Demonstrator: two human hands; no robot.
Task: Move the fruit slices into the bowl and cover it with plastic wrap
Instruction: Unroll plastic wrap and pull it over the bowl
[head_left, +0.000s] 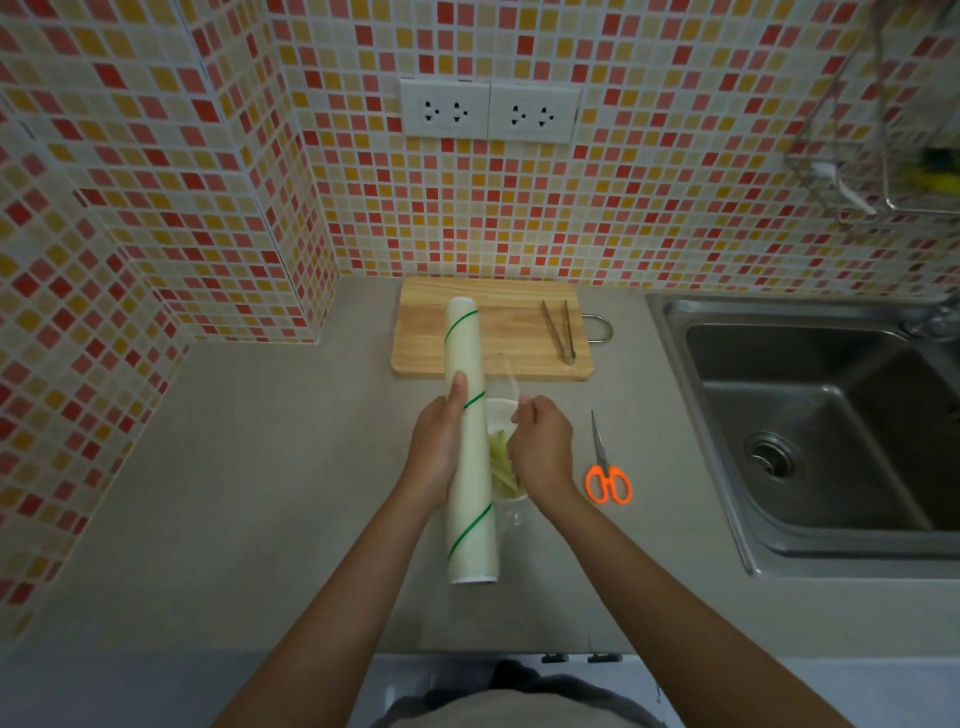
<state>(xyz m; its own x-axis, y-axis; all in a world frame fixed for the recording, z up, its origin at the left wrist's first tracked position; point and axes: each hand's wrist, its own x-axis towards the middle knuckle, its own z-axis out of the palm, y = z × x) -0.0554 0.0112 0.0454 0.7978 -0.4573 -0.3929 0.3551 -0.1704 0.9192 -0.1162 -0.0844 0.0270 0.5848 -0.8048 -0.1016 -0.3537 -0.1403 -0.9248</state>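
A long white roll of plastic wrap (470, 457) with green stripes stands lengthwise over the counter, and my left hand (436, 447) grips it from the left side with the thumb on top. My right hand (540, 447) pinches the free edge of the clear film (509, 384) just right of the roll. Under both hands sits a white bowl (501, 410) holding pale green fruit slices (501, 462); the roll and my right hand hide most of it.
A wooden cutting board (498, 332) lies behind the bowl with metal tongs (561, 332) on it. Orange-handled scissors (605, 467) lie to the right of the bowl. A steel sink (810, 431) fills the right side. The tiled wall carries two sockets (491, 111).
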